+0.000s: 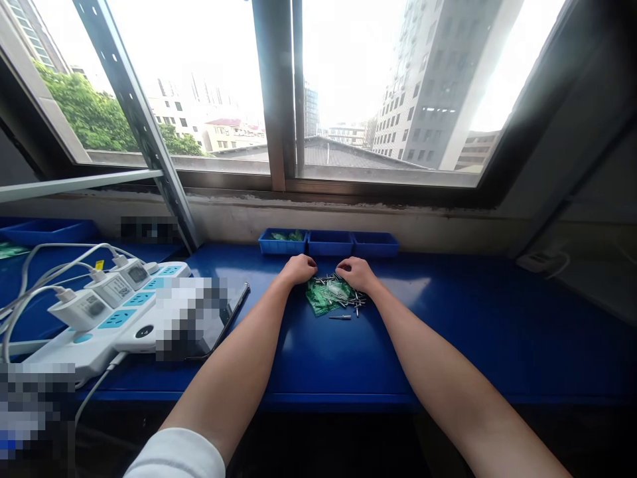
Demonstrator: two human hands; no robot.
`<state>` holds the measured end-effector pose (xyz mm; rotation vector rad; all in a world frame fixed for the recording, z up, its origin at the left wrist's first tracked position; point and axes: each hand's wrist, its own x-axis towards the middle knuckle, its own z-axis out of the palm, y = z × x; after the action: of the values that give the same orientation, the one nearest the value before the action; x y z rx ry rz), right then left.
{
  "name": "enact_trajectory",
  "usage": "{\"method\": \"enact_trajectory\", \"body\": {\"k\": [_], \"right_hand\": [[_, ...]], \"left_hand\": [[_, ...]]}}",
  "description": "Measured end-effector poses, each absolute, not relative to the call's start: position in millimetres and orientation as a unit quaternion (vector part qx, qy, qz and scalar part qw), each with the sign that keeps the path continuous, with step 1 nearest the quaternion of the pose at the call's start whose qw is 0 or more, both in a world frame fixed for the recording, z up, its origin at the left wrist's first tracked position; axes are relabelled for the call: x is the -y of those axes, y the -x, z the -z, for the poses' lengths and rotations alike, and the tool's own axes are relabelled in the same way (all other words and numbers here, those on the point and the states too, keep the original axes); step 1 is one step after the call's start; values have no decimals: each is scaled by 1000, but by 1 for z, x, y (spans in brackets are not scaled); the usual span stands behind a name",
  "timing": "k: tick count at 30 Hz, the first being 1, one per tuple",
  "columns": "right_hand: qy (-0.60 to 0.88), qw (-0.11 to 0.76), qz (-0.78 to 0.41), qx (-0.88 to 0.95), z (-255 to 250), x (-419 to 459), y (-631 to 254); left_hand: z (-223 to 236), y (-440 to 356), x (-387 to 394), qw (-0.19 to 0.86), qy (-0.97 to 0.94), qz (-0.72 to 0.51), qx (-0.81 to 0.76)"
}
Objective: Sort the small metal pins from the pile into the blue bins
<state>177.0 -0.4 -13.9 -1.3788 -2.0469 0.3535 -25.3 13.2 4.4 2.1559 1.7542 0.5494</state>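
Observation:
My left hand (pixel 300 269) is at the left edge of a small pile, its fingers curled inward and pressed together. On the other side of the pile, my right hand (pixel 357 273) has thumb and fingertips drawn together. Whatever either hand pinches is too small or hidden to tell. Between and below them lie green plastic bags (pixel 322 300) mixed with thin silver metal pins (pixel 358 302). One longer pointed metal piece (pixel 340 317) lies apart in front of the pile. All of this rests on a blue tabletop (pixel 338 372).
Behind my hands stand three blue bins: a left bin (pixel 283 249) with green bags inside, a middle bin (pixel 330 247) and a right bin (pixel 375 248). To my left are a white power strip (pixel 99 345) with chargers and cables, and a phone (pixel 231 318).

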Motion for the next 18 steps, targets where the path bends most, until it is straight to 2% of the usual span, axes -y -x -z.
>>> {"method": "enact_trajectory", "body": {"k": [8,18], "right_hand": [[517,275,-109,803,19,-3,-170],[513,273,-107,807,20,-4,-171]], "left_hand": [[-14,20,-4,203,-772,-171,-577],[-11,13,-3,191,-770,-158,-588]]}}
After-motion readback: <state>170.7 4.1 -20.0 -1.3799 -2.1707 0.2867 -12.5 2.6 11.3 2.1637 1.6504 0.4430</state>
